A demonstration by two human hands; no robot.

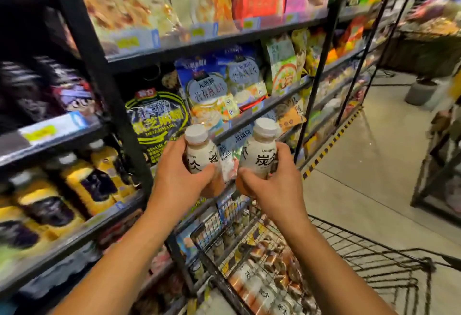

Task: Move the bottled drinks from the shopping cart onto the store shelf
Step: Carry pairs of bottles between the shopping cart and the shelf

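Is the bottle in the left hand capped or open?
Capped. The bottle gripped by the left hand shows a white cap seated on its neck.

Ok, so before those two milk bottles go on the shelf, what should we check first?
1. Left hand grips the left bottle firmly: ok.
2. Right hand grips the right bottle firmly: ok.
3. Both white caps on: ok.
4. Both bottles upright: ok, only slightly tilted.
5. Free spot on the shelf ahead: cannot tell; snack bags fill what shows, and the picture is blurry.
6. More bottles left in the shopping cart: ok, several lie in its basket.
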